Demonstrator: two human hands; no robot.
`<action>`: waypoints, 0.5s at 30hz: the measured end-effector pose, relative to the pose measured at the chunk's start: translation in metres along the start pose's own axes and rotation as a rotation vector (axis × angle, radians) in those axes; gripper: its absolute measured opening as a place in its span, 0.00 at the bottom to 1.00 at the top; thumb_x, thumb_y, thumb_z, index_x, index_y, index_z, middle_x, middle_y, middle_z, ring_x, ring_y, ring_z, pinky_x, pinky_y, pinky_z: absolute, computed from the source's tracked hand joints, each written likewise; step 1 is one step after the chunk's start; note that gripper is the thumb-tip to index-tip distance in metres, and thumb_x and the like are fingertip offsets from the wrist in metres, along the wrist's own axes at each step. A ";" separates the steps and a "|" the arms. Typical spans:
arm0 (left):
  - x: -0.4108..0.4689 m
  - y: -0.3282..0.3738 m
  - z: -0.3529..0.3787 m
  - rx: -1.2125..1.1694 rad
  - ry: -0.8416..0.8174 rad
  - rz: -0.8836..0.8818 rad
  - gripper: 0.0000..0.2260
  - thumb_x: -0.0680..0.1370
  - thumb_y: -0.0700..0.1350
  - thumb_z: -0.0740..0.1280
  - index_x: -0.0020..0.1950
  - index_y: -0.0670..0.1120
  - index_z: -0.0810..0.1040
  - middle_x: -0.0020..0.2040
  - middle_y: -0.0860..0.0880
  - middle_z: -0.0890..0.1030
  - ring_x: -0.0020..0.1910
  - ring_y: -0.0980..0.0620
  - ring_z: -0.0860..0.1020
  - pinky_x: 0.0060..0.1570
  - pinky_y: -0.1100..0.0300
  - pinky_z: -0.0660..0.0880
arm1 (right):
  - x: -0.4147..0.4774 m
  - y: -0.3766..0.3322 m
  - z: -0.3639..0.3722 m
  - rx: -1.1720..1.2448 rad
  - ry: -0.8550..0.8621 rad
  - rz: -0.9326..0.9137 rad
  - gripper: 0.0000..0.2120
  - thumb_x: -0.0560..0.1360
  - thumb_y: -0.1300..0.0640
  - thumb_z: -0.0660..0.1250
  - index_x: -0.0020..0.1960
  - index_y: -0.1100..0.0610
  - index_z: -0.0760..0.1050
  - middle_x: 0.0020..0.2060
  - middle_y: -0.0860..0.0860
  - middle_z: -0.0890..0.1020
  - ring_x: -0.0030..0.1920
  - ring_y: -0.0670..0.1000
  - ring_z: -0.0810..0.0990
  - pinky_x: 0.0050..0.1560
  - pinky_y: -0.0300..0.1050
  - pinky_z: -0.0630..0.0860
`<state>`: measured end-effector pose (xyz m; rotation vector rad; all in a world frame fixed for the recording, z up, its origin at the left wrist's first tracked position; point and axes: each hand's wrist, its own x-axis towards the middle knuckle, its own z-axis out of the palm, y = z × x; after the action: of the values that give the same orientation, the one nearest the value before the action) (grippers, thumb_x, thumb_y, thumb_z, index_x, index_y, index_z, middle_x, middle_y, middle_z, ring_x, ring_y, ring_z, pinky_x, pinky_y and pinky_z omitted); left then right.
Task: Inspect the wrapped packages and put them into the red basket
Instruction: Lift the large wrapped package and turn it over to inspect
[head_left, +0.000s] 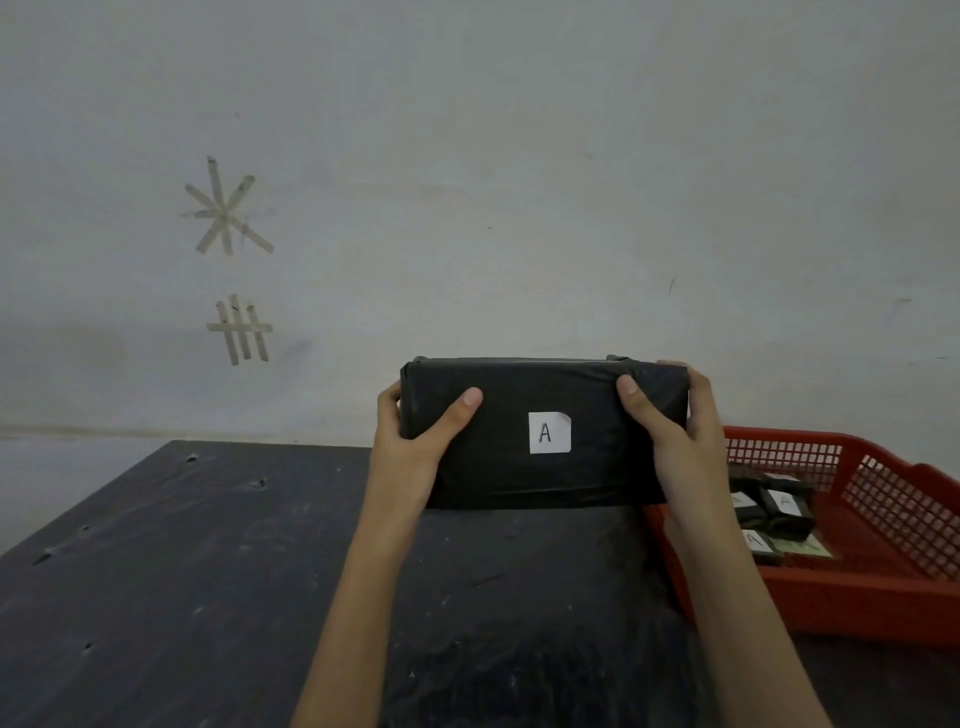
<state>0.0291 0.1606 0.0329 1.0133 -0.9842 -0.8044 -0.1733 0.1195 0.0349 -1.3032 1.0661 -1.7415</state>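
I hold a black wrapped package (524, 467) up above the table, its face toward me, with a white label marked "A" on it. My left hand (415, 441) grips its left end, thumb across the front. My right hand (675, 436) grips its right end the same way. The red basket (883, 587) sits on the table to the right, partly behind my right forearm. Inside it lie several smaller black wrapped packages (779, 506) with white labels.
The dark, scuffed table (182, 571) stretches left and toward me. A pale wall (519, 182) stands close behind it, with strips of tape (226, 213) stuck on in a star and a grid shape.
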 end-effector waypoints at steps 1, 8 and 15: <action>0.001 -0.001 0.000 -0.007 0.008 -0.004 0.33 0.61 0.59 0.73 0.64 0.54 0.71 0.56 0.54 0.79 0.52 0.56 0.80 0.46 0.62 0.78 | 0.000 0.001 0.001 0.002 0.003 -0.007 0.21 0.71 0.44 0.72 0.61 0.42 0.71 0.58 0.46 0.77 0.58 0.49 0.77 0.56 0.50 0.77; 0.010 -0.002 -0.009 -0.093 0.124 -0.025 0.20 0.63 0.58 0.73 0.53 0.55 0.77 0.52 0.53 0.83 0.51 0.54 0.81 0.49 0.57 0.78 | 0.002 0.003 0.001 -0.079 -0.159 -0.068 0.21 0.76 0.48 0.67 0.68 0.39 0.68 0.61 0.45 0.78 0.62 0.47 0.77 0.63 0.52 0.75; 0.012 -0.006 -0.024 -0.040 0.030 -0.060 0.23 0.63 0.60 0.73 0.56 0.56 0.78 0.56 0.54 0.82 0.55 0.54 0.80 0.54 0.57 0.77 | 0.000 0.009 0.004 -0.071 -0.075 -0.053 0.21 0.75 0.53 0.70 0.65 0.41 0.72 0.49 0.49 0.85 0.52 0.48 0.83 0.57 0.53 0.79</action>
<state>0.0550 0.1551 0.0260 1.0221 -0.9120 -0.8532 -0.1691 0.1147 0.0277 -1.4414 1.0687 -1.6924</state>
